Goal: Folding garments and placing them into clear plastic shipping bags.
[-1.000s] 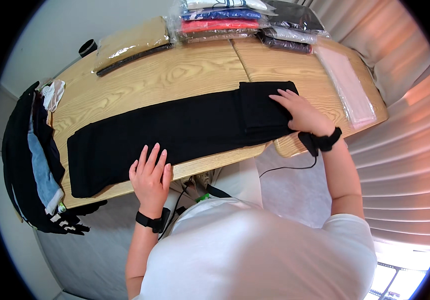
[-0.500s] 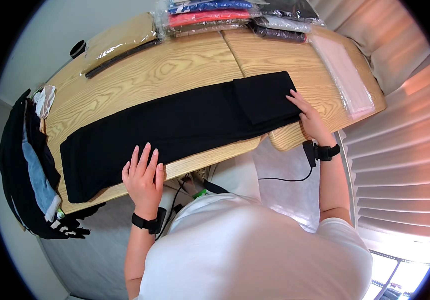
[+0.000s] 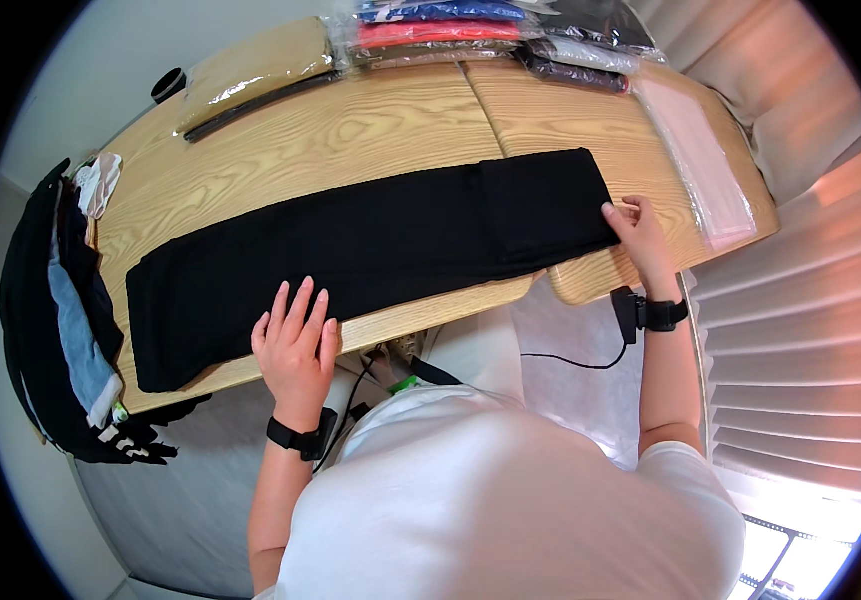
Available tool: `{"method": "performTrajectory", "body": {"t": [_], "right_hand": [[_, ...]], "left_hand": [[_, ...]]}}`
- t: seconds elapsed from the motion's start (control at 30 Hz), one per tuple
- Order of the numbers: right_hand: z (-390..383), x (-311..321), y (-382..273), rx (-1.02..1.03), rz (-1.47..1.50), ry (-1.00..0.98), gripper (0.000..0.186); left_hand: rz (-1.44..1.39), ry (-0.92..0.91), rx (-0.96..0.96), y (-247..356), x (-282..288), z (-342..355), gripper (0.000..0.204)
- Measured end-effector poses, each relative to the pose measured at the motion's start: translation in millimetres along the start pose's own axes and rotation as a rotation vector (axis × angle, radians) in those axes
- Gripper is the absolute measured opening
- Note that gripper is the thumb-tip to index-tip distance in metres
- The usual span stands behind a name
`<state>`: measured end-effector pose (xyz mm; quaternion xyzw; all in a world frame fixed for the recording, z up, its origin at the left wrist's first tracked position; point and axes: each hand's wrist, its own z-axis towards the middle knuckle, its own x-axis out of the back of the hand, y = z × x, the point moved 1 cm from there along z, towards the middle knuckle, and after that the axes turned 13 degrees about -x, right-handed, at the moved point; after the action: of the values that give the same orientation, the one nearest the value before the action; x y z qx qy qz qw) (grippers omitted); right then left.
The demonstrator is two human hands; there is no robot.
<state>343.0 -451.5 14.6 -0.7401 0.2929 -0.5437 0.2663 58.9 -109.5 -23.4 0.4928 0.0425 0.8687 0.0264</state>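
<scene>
A long black garment point(image 3: 351, 230), folded into a strip, lies slantwise across the wooden table point(image 3: 351, 125). It looks like trousers, but the folds hide its exact kind. Its right end is doubled back in a flat panel. My left hand point(image 3: 296, 340) rests with spread fingers on the cloth's near edge, left of the middle. At the right end is my right hand point(image 3: 641, 235), its thumb touching the garment's edge and its other fingers bent, apart from the thumb and just beyond the cloth. A black band sits on each wrist.
Bagged folded clothes in tan point(image 3: 256, 75), red point(image 3: 441, 33) and grey point(image 3: 586, 55) line the far edge. A pale pink packet point(image 3: 701, 160) lies at the right. Dark and denim clothes point(image 3: 76, 320) hang over the left end. A pleated curtain point(image 3: 781, 350) borders the right side.
My right hand has moved from lying over the garment's right end to its edge, with its fingers now bent. The doubled panel lies flatter. My left hand stays on the near edge.
</scene>
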Motion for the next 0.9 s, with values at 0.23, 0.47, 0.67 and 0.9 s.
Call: {"method": "performTrajectory", "body": {"t": [0.23, 0.47, 0.67, 0.9], "right_hand": [[4.3, -6.4, 10.2, -0.037, 0.138, 0.114, 0.054], [48.0, -5.0, 58.8, -0.251, 1.136, 0.103, 0.030], [-30.2, -62.2, -9.2, -0.315, 1.560, -0.233, 0.021], [-34.5, -90.0, -18.5, -0.360, 1.525, -0.133, 0.034]], "left_hand": [[0.010, 0.007, -0.006, 0.1, 0.6, -1.0, 0.029], [-0.023, -0.014, -0.038, 26.7, -9.1, 17.7, 0.029], [-0.014, -0.006, -0.029, 25.6, -10.1, 15.6, 0.030], [-0.004, 0.017, -0.028, 25.2, -11.2, 15.6, 0.029]]}}
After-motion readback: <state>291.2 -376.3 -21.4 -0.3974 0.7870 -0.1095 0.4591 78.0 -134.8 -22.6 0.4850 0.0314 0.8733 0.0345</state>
